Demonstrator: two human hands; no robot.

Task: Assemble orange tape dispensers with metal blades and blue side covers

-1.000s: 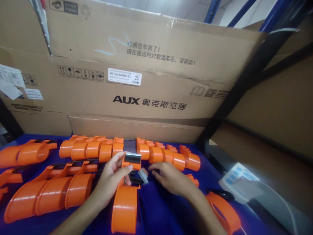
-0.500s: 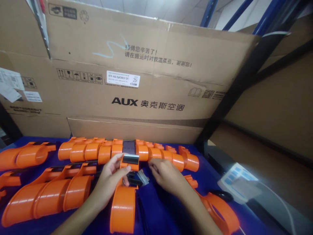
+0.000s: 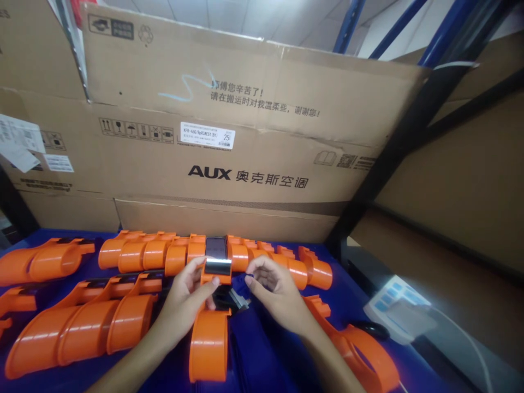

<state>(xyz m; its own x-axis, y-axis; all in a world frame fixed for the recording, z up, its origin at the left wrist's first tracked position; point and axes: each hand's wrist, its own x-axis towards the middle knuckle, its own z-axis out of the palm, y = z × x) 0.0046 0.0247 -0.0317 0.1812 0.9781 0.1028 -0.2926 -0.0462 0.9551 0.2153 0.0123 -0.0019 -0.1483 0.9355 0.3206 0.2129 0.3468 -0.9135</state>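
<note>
My left hand (image 3: 188,292) is closed around an orange plastic tape dispenser (image 3: 210,344), which is held upright. Its serrated metal blade (image 3: 218,262) and black strip face up, and its round body hangs below my fingers. My right hand (image 3: 272,289) is closed just to the right, with thumb and forefinger pinching a small dark blue piece (image 3: 243,284). A black part with a pale, shiny end (image 3: 239,300) lies right under that piece; how it joins the dispenser is hidden.
A row of orange dispensers (image 3: 155,254) runs along the back of the blue surface (image 3: 262,355). More dispensers (image 3: 85,330) stand at the left, and another (image 3: 368,349) lies at the right. Behind rises a large cardboard box (image 3: 254,136). A white box with a cable (image 3: 397,308) sits at right.
My right hand has turned and risen slightly, and its fingers now show pinching the small blue piece beside the dispenser. The left hand keeps its hold almost unmoved.
</note>
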